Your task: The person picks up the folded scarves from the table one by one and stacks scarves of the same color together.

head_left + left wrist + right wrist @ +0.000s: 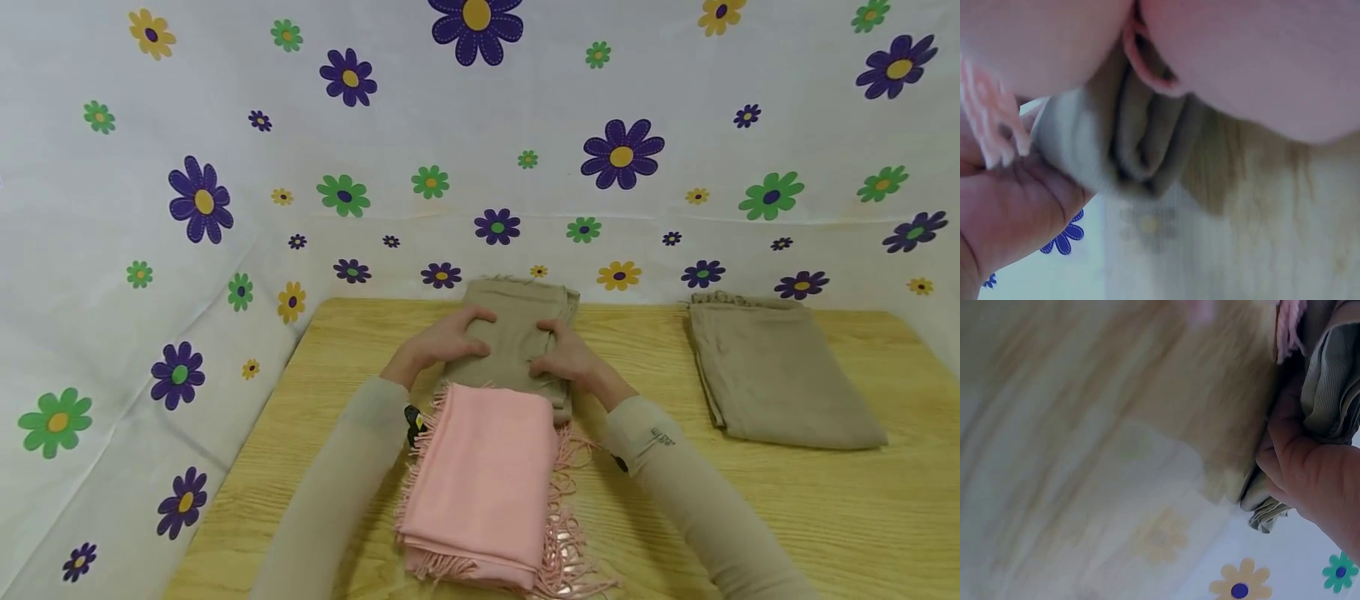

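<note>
While we look down from the head view, we note these points.
Beige scarf: the folded beige scarf [517,337] lies near the far edge of the wooden table [825,500], about the middle of that edge.
Left hand: our left hand [447,337] grips the scarf's left side, fingers curled over the top.
Right hand: our right hand [567,354] grips its right side; in the right wrist view the fingers [1285,456] close around the folds.
Pink scarf: a folded pink scarf [483,492] lies just in front, toward the near edge, touching the beige one.
Second beige scarf: another folded beige scarf [776,371] lies well apart, near the far right corner.
</note>
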A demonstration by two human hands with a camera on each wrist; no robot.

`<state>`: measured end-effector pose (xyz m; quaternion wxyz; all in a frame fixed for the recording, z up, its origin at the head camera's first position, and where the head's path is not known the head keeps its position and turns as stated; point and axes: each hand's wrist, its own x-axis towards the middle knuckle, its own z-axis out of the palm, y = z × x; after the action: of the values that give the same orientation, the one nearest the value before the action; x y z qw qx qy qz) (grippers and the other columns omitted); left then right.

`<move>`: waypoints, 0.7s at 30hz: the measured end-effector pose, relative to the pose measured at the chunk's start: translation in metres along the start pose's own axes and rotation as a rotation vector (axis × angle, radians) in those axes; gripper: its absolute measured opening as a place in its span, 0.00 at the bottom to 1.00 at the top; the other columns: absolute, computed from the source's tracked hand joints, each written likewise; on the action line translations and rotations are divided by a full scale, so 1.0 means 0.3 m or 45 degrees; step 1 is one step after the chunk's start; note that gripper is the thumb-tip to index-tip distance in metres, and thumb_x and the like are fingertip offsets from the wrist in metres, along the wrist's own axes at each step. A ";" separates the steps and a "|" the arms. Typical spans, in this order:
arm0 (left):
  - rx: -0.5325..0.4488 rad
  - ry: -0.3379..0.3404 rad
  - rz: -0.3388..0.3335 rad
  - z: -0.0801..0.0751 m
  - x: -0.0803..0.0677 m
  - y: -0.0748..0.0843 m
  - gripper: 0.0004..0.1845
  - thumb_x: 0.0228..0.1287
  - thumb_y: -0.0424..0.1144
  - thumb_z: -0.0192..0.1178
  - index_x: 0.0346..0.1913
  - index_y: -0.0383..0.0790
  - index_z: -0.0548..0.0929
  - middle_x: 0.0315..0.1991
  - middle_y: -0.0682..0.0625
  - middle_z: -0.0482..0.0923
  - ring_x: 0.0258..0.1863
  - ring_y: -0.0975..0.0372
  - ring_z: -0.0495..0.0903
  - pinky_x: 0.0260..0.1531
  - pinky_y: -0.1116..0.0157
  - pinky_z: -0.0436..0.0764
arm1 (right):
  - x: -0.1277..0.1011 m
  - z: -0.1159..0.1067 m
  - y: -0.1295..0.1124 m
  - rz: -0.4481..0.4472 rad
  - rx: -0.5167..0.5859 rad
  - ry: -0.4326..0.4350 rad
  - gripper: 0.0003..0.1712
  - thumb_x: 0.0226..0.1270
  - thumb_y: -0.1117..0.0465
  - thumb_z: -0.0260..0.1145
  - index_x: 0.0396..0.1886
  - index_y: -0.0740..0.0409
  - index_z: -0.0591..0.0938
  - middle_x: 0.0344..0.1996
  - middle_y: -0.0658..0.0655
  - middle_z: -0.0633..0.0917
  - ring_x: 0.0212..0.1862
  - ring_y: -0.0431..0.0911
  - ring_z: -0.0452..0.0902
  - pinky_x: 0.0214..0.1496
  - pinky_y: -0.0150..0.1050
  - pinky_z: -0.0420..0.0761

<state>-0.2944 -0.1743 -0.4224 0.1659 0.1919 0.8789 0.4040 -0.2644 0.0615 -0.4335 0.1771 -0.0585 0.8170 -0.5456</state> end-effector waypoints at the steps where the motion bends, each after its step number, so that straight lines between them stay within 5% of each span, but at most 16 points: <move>1: 0.009 -0.013 0.005 0.001 0.005 0.008 0.32 0.61 0.33 0.62 0.69 0.37 0.68 0.71 0.38 0.62 0.68 0.48 0.63 0.69 0.52 0.62 | -0.003 -0.010 0.002 0.000 -0.006 0.002 0.52 0.49 0.73 0.68 0.76 0.62 0.57 0.70 0.71 0.62 0.64 0.57 0.63 0.62 0.48 0.69; 13: 0.056 -0.152 0.009 -0.022 0.005 0.090 0.32 0.65 0.33 0.60 0.72 0.43 0.67 0.72 0.39 0.60 0.65 0.49 0.65 0.66 0.51 0.66 | -0.028 -0.081 -0.006 -0.054 0.016 -0.009 0.53 0.49 0.73 0.68 0.76 0.64 0.56 0.68 0.71 0.63 0.57 0.55 0.66 0.53 0.43 0.73; 21: 0.049 -0.143 0.080 -0.059 -0.001 0.142 0.32 0.65 0.29 0.58 0.72 0.43 0.67 0.70 0.39 0.62 0.60 0.49 0.67 0.59 0.53 0.73 | -0.044 -0.106 -0.032 -0.115 0.064 0.014 0.53 0.50 0.73 0.66 0.77 0.63 0.54 0.68 0.71 0.62 0.55 0.55 0.66 0.49 0.40 0.72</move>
<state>-0.2934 -0.1602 -0.3784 0.1985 0.2451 0.8693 0.3805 -0.2644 0.0891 -0.4109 0.1493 -0.0878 0.8006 -0.5736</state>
